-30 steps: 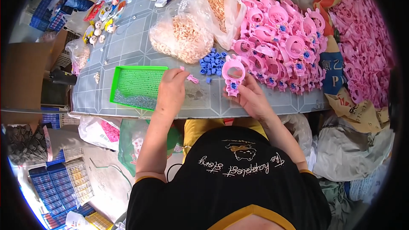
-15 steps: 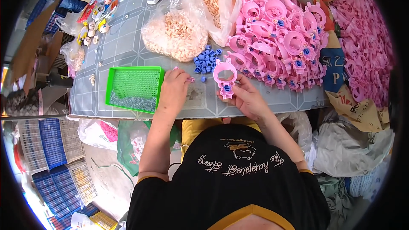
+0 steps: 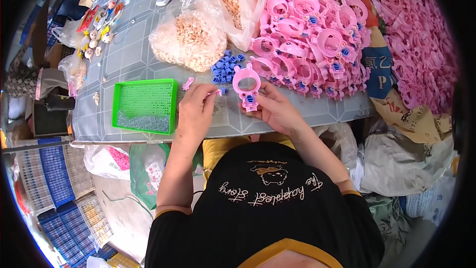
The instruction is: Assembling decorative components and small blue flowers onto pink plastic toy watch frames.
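My right hand [image 3: 278, 110] grips a pink plastic frame [image 3: 255, 87] with small ears, a round opening and a blue piece set in its lower part. It is held upright just above the table's near edge. To its left, my left hand [image 3: 196, 110] pinches a small pink plastic piece [image 3: 215, 93] between thumb and fingertips, apart from the frame. Another small pink piece [image 3: 188, 84] lies on the table beside the left hand's knuckles. Just beyond both hands is a pile of small blue plastic parts [image 3: 228, 67].
Left of my left hand stands a green tray [image 3: 174, 100] holding many tiny silvery pieces. Clear bags [image 3: 171, 49] of small beige parts sit behind the blue pile. Pink frames [image 3: 307, 39] are heaped at the right, beside a sack [image 3: 378, 64] and more pink parts [image 3: 421, 44].
The whole view has shifted slightly left. My left hand has moved a little toward the pink frame, leaving the loose pink piece on the table more exposed. My right hand keeps its grip.
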Demonstrator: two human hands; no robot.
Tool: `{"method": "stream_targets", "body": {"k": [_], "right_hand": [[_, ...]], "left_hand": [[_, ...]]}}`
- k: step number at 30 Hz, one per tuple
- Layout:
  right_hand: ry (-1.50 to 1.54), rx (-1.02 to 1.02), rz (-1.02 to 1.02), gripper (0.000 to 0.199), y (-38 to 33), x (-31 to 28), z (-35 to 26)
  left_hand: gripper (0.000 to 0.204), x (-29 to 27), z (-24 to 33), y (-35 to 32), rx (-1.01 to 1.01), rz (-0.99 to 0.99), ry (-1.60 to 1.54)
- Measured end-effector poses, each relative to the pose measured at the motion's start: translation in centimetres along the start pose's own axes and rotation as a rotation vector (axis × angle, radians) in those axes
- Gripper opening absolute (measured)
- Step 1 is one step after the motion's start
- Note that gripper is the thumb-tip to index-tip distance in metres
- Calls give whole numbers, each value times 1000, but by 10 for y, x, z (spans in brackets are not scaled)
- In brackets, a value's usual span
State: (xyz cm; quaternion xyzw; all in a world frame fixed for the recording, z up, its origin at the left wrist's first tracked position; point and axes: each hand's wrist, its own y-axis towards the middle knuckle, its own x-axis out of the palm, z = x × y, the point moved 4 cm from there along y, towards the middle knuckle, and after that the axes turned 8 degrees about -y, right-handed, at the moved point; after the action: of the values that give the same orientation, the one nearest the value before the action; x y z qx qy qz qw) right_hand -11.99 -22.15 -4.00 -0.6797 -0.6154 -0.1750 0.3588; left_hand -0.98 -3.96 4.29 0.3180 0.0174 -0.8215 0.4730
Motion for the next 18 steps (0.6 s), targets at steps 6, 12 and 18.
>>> {"method": "stream_targets", "body": {"k": [6,12,18], "right_hand": [[6,-15,-9,42,-3,2,-1],[-10,-25,5,42,-1,0,0],[-13,-42,1,41,-2,2,-2]], "left_hand": [[12,-11,-22,-6,13,174,161],[10,-2,-37,-7,80,77,249],[10,-6,-34,-6,-65,27,160]]}}
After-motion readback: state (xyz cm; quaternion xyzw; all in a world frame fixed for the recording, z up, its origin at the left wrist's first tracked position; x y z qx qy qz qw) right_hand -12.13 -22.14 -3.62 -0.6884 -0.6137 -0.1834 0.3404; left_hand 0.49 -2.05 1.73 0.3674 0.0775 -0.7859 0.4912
